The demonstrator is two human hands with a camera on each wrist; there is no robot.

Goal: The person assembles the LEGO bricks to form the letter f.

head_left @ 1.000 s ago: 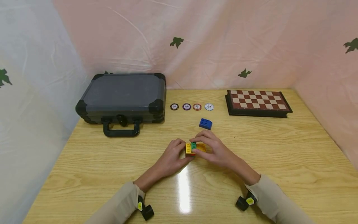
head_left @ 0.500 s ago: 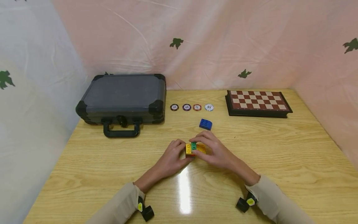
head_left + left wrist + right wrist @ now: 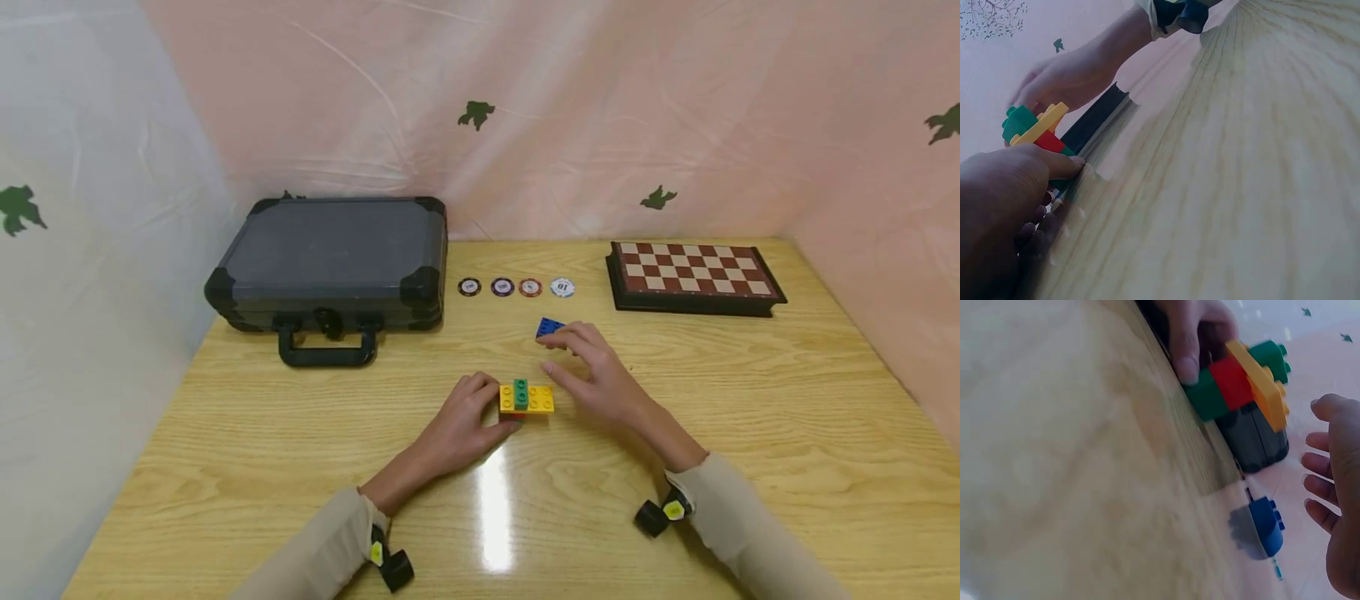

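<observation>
My left hand (image 3: 463, 423) grips the base of a small stack of toy building bricks on the table. In the right wrist view the stack shows a green bottom brick (image 3: 1205, 397), a red brick (image 3: 1231, 382) above it, then a flat yellow plate (image 3: 1261, 387). A narrow green brick (image 3: 521, 394) sits across the plate's studs, left of its middle. My right hand (image 3: 600, 375) holds nothing, its thumb and fingers apart. It hovers right of the stack, and its fingers partly cover a blue brick (image 3: 549, 327) with a curved end, lying farther back on the table.
A dark grey case (image 3: 330, 250) with its handle forward stands at the back left. Several poker chips (image 3: 502, 287) lie in a row beside it. A chessboard box (image 3: 693, 279) is at the back right, before a pink cloth backdrop (image 3: 562, 125).
My right hand has let go of the green brick on top and moved back and right, toward the blue brick. The left hand keeps its place on the stack.
</observation>
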